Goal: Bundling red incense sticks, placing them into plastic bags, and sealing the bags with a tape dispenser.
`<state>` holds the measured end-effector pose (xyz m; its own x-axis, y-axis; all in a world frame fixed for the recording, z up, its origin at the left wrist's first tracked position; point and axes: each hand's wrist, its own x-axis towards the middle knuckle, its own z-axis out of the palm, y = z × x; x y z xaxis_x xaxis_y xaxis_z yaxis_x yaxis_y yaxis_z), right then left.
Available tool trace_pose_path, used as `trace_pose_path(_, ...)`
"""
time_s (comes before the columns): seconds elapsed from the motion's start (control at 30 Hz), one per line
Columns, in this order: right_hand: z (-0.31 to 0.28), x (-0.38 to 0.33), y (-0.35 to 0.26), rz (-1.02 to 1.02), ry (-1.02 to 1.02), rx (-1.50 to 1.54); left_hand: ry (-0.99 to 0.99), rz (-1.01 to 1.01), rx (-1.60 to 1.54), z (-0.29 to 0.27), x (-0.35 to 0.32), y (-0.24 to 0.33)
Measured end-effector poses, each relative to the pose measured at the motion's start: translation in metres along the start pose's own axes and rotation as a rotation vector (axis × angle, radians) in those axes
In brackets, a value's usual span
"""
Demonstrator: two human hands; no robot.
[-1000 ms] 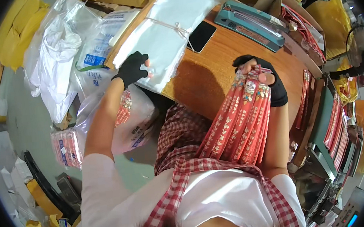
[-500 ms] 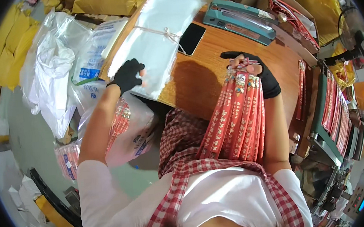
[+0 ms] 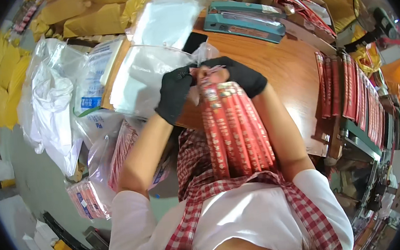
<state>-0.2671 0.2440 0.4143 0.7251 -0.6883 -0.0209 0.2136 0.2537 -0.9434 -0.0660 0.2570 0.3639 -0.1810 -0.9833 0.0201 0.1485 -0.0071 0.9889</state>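
Note:
Both my hands wear black gloves and meet at the top of a bundle of long red packets (image 3: pixel 236 126) that hangs down over my checked apron. My right hand (image 3: pixel 241 76) grips the bundle's top end. My left hand (image 3: pixel 174 93) holds the same top end from the left, with a clear plastic bag (image 3: pixel 201 53) bunched just above the fingers. A stack of clear plastic bags (image 3: pixel 146 77) lies on the wooden table (image 3: pixel 285 65) just left of my hands.
A teal heat sealer (image 3: pixel 243 22) sits at the table's far edge beside a black phone (image 3: pixel 194 41). Rows of red packets (image 3: pixel 352 93) line the right side. White and clear sacks (image 3: pixel 51 109) and yellow bags (image 3: pixel 90 15) crowd the left and back.
My left hand left the stack of clear bags and came across to the top of the red bundle. My right hand drew the bundle left, toward the middle of the table.

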Motion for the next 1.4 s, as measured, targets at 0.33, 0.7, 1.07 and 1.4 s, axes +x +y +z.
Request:
trace_pose_path(0.33, -0.055, -0.053, 0.029, 0.057, 0.229, 0.156, 0.426, -0.091, -0.448, -0.006, -0.007, 0.016)
trace_pose_path(0.7, -0.014, -0.067, -0.015, -0.221, 0.299, -0.083, 0.185, 0.648, 0.711, 0.133, -0.004, 0.084)
trace_pose_path(1.07, -0.016, -0.112, 0.024, -0.263, 0.334, 0.498, -0.045, 0.820, 0.907, 0.167, -0.012, 0.060)
trace_pose_path(1.4, 0.001, -0.149, 0.037, -0.262, 0.586, 0.044, -0.047, 0.942, 1.031, 0.169, -0.009, 0.024)
